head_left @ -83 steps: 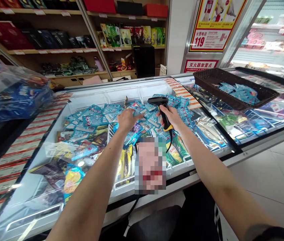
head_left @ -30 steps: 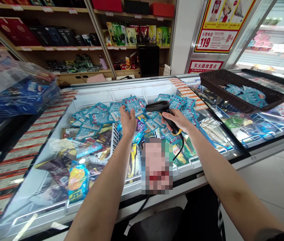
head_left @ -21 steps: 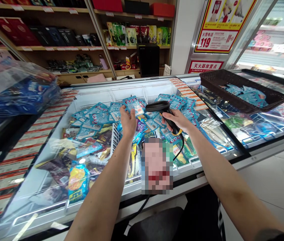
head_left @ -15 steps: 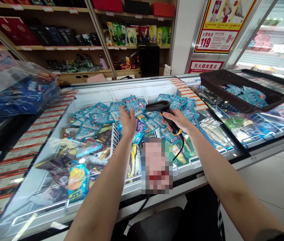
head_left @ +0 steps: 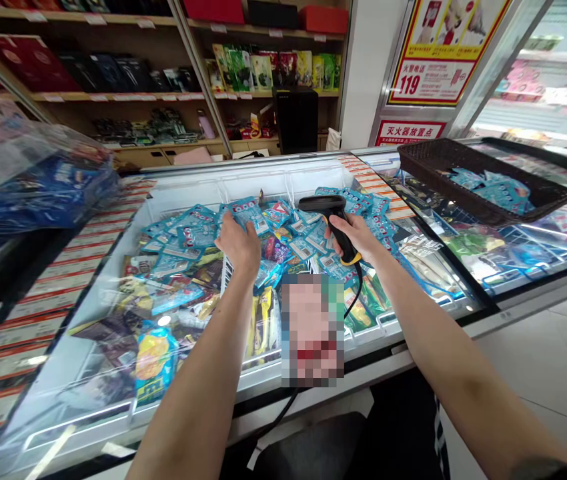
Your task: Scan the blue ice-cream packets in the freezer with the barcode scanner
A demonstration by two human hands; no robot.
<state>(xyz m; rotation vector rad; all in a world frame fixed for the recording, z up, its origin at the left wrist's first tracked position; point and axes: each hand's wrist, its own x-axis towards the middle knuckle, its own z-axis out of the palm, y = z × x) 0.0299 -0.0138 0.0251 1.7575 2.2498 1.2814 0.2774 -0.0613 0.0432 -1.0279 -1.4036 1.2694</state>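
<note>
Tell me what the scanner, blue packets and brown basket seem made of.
Scanner: probably hard plastic, mostly matte black, with a smooth moulded shape.
Blue packets: likely plastic or foil film, glossy-looking, thin and creased.
Brown basket: dull, woven texture; plastic or wicker, unclear.

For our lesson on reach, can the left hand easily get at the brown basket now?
Probably not: the right hand and its scanner lie between the left hand and the brown basket.

The left hand [head_left: 241,248] has carried its blue packet [head_left: 249,215] toward the left edge of the freezer [head_left: 183,187]; the right hand [head_left: 357,237] has shifted the black scanner [head_left: 336,208] slightly rightward.
</note>
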